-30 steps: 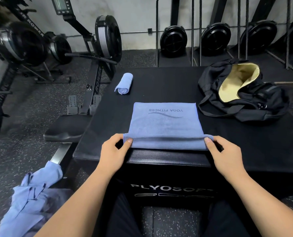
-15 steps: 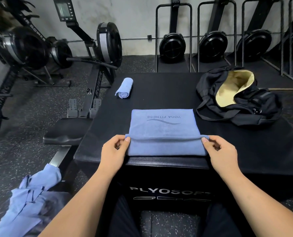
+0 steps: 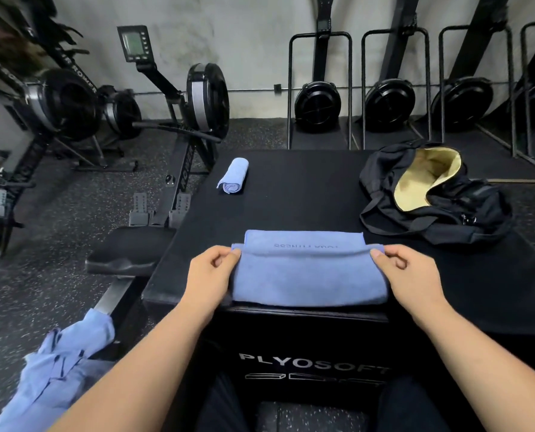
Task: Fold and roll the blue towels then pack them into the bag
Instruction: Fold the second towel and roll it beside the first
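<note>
Rightward, open bag (image 3: pixel 475 213), yellow lining (image 3: pixel 425 179), towel (image 3: pixel 309 279) pinched

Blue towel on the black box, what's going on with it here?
A person is folding a blue towel on a black box. The left hand and right hand each pinch a corner of the folded-over layer. One rolled towel lies at the far left; the black bag sits open on the right.

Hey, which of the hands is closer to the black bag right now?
Right. The right hand pinches the blue towel at its right edge, with the black bag beyond it to the right. The left hand pinches its left edge, farther from the bag.
</note>
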The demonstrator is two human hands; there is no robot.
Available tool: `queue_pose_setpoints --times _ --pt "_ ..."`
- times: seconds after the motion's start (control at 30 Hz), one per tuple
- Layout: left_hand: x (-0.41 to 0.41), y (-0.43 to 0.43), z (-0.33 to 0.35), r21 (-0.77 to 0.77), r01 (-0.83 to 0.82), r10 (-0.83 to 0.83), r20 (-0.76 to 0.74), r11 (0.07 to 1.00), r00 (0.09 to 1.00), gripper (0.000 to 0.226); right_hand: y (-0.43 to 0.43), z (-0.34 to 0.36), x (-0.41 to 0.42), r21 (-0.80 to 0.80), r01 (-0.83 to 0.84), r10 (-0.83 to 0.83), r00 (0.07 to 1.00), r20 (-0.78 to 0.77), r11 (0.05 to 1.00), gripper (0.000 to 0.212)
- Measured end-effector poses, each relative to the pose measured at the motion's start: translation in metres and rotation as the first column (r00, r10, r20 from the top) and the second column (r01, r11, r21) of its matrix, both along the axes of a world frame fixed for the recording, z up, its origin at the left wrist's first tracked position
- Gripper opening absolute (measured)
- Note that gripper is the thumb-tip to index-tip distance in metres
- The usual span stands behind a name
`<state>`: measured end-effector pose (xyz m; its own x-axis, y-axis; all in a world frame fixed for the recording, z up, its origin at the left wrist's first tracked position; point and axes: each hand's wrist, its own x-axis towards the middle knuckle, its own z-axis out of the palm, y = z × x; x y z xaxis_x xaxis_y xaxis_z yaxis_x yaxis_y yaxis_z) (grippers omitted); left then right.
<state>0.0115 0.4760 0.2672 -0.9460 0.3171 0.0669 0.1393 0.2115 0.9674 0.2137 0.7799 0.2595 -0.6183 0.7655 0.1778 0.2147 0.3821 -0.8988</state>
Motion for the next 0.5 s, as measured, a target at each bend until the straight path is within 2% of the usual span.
queue_pose_setpoints --times 0.07,0.1,0.13,0.23,0.27,0.4,0.5 --pt "-0.019 0.018 0.006 -0.011 -0.059 0.059 -0.019 0.998 0.998 0.013 0.019 0.007 -0.023 0.030 0.047 -0.048 0.997 0.063 0.998 0.014" --pt "-0.027 0.024 0.004 -0.043 -0.061 0.060 -0.021 0.997 0.998 0.007 0.025 0.007 -0.032 0.043 0.051 -0.056 0.992 0.113 0.998 0.015" --pt "-0.032 0.029 0.002 -0.111 -0.026 0.024 -0.016 0.993 1.000 0.010 0.028 0.004 -0.038 0.057 0.028 -0.038 0.983 0.177 0.998 0.014" --pt "-0.034 0.028 -0.015 -0.325 0.134 -0.139 0.009 0.936 0.990 0.056 0.026 -0.014 -0.041 0.098 -0.106 0.071 0.950 0.303 0.990 0.031" --pt "-0.031 0.025 -0.020 -0.337 0.144 -0.158 -0.015 0.931 0.987 0.059 0.022 -0.020 -0.036 0.123 -0.116 0.075 0.952 0.297 0.986 0.030" --pt "-0.023 0.014 -0.033 -0.408 0.119 -0.198 -0.158 0.905 0.967 0.034 0.005 -0.029 -0.015 0.184 -0.089 0.044 0.970 0.240 0.979 0.028" --pt "-0.019 0.007 -0.037 -0.412 0.170 -0.249 -0.146 0.895 0.957 0.037 -0.003 -0.031 -0.005 0.173 -0.063 0.026 0.977 0.210 0.983 0.029"
